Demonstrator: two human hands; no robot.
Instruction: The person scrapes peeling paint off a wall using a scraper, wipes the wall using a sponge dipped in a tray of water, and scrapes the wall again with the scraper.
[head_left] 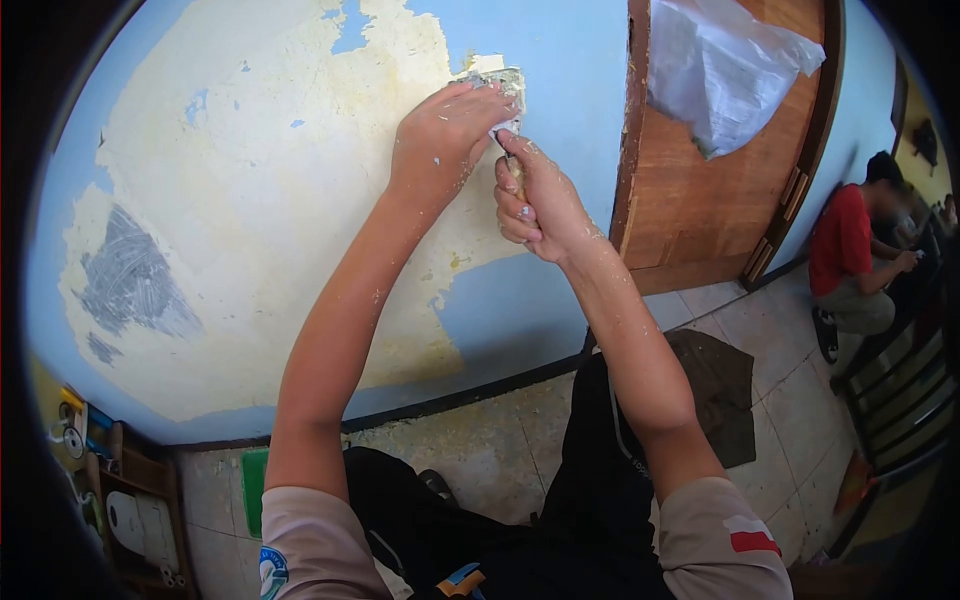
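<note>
My right hand point(542, 198) is wrapped round the handle of a scraper point(507, 128), thumb pointing up along it. The scraper's blade is up against the wall point(575, 130), mostly hidden behind my fingers. My left hand point(445, 138) lies flat, its fingers stretched over the blade area. Around the hands, blue paint gives way to a large cream patch point(290, 240) with ragged edges. Pale flakes cling to both my hands and forearms. A grey scratched area point(135, 275) shows low on the left of the patch.
A wooden door point(700, 215) with a white plastic bag point(725, 75) stands to the right. Dark cloth point(715, 390) lies on the tiled floor. A person in a red shirt point(838, 240) crouches farther right, near a dark railing point(900, 400). A wooden shelf point(140, 475) stands lower left.
</note>
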